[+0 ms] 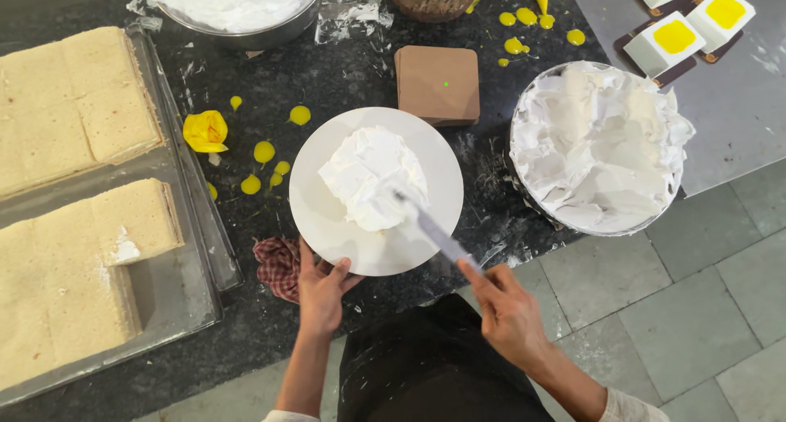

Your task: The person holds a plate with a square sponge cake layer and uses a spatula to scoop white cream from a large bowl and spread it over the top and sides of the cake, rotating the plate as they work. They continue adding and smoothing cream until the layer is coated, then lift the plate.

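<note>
White cream covers a small cake (372,176) at the middle of a round white turntable (327,225) on the dark counter. Right hand (508,311) is clamped on a palette knife (434,230) (its blade tip touching the cream). Left hand (321,291) grips the turntable's near rim. A cream-filled bowl (598,148) sits to the right.

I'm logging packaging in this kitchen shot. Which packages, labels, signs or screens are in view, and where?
Clear plastic wrap: crumpled, see-through, at the top of the counter between two bowls.
Brown card squares: a small plain stack above the white plate.
No labels, signs or screens show.
</note>
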The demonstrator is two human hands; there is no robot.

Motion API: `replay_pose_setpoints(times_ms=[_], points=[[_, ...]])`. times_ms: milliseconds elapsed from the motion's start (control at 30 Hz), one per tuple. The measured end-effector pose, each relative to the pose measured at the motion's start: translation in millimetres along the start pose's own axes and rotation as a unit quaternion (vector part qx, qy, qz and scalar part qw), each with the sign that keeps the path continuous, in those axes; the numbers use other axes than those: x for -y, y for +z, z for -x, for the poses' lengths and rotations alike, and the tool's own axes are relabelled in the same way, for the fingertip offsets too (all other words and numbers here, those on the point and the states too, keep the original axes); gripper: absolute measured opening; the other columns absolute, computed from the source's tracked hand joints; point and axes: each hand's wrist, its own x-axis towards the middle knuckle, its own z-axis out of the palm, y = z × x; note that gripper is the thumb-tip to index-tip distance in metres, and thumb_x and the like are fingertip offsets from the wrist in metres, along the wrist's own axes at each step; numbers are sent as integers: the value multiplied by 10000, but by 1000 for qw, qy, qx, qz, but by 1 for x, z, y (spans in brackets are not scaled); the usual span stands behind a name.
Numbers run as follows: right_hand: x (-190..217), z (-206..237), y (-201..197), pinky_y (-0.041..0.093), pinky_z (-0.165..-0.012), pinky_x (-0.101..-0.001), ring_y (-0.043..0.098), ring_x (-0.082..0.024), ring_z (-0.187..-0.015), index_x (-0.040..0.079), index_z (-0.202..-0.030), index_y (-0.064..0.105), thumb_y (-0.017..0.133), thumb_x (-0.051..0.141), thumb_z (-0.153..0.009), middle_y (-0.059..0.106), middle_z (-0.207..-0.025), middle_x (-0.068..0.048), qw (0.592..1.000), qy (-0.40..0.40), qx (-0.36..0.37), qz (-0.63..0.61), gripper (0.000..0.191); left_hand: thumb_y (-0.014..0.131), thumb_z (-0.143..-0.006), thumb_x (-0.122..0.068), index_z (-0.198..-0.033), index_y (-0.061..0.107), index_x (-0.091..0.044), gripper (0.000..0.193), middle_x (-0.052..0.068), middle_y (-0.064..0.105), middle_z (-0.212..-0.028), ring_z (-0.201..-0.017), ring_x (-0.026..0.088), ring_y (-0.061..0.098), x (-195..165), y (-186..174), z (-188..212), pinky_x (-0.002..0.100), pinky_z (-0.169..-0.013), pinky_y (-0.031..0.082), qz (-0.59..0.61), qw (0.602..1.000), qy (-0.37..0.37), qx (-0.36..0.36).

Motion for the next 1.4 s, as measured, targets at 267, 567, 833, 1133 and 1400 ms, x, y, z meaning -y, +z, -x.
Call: replay_pose_setpoints(times_ms=[267, 567, 833, 1133, 1400], points=[[8, -12, 0, 475, -446, -322, 570, -158, -530, 192, -1392, 639, 644, 2, -906, 612, -807, -42, 999, 35, 4, 21, 522, 543, -951, 11, -1567, 223, -76, 700, 225, 631, -1315, -1092, 351, 712, 20, 9, 19, 481, -887, 645, 13, 995, -99, -9], [14, -20, 3, 426, -496, -338, 508, -185, -593, 148, -1366, 668, 646, -18, -878, 536, -805, -75, 999, 27, -4, -24, 516, 479, -935, 70, -1620, 204, -217, 792, 177, 593, -1352, -1127, 281, 663, -23, -7, 0, 450, -880, 629, -32, 999, -24, -5], [13, -12, 8, 416, -527, -327, 501, -188, -610, 155, -1356, 683, 646, -7, -901, 516, -785, -66, 997, 36, 20, -70, 484, 496, -904, 64, -1597, 225, -185, 784, 176, 601, -1352, -1148, 293, 667, -9, -15, -8, 447, -903, 645, -14, 1000, -5, -6], [6, 0, 0, 484, -555, -354, 577, -206, -637, 220, -1355, 669, 638, -10, -862, 565, -840, -57, 998, 42, 42, -15, 545, 596, -933, 18, -1345, 505, 61, 424, 174, 675, -1219, -1073, 315, 704, 57, -15, 8, 466, -907, 634, 89, 995, -51, 18], [11, -7, -1, 449, -543, -330, 528, -194, -594, 188, -1342, 682, 656, 5, -879, 536, -792, -65, 994, 68, 71, -46, 499, 588, -984, -22, -1388, 505, 90, 427, 156, 688, -1217, -1000, 210, 703, 13, -60, -54, 354, -813, 603, 65, 996, 27, -50]])
